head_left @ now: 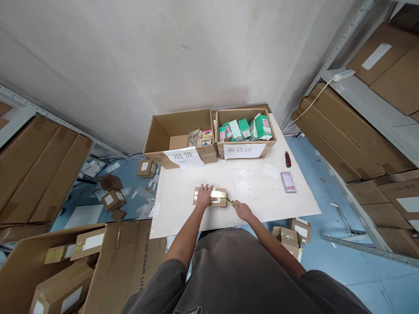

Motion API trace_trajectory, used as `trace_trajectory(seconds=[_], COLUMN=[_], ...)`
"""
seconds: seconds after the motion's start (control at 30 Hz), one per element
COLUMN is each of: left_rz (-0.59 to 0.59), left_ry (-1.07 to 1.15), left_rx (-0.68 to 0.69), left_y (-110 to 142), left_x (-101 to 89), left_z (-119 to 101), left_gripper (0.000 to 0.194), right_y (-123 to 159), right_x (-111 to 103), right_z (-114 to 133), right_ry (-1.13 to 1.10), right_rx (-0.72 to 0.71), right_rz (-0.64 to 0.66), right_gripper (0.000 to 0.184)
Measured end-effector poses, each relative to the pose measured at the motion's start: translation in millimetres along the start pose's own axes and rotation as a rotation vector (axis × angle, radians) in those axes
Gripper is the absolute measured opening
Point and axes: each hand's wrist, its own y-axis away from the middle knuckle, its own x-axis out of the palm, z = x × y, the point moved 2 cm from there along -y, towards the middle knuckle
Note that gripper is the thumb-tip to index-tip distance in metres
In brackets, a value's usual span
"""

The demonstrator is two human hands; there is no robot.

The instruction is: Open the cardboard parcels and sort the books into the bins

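Note:
A small cardboard box [221,202] with clear tape and a white label lies on the white tabletop near its front edge. My left hand [204,195] holds it down from above, its fingers reaching over the far edge and the thumb spread across the top. In my right hand [242,210] is a yellow-and-black utility knife [231,202]. The knife's tip is at the right end of the box; whether it cuts in, I cannot tell.
Two open cartons with paper signs stand at the back: the left carton [179,114] contains several small boxes, the right carton [245,112] green-and-pink ones. A red-black cutter [287,159] lies on the right. Parcels fill a large carton [131,257] at lower left. Shelves flank the table [262,196].

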Motion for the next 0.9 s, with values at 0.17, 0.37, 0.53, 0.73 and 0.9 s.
trace_trajectory(seconds=[0.17,0.37,0.53,0.73,0.9], left_rz=[-0.125,-0.199,-0.215,-0.227,-0.213], left_ry=[-0.032,-0.023,0.02,0.076,0.115], left_rx=[0.06,0.085,0.09,0.127,0.153], left_y=[9.2,19.8,22.9,24.8,26.6], left_x=[4.2,12.2,11.7,15.6,18.9], left_z=[2.0,2.2,0.0,1.7,4.8], left_gripper=[0.09,0.085,0.086,0.078,0.079], right_y=[-0.3,1.4,-7.5,-11.8,-7.4], right_x=[16.6,16.7,9.7,26.9,34.8], right_z=[5.2,4.6,16.1,39.9,38.2], right_ry=[0.123,0.166,0.216,0.338,0.342], right_rx=[-0.032,-0.098,-0.078,0.063,0.191], right_rz=[-0.021,-0.028,-0.088,-0.206,-0.195], right_gripper=[0.05,0.053,0.054,0.055,0.052])
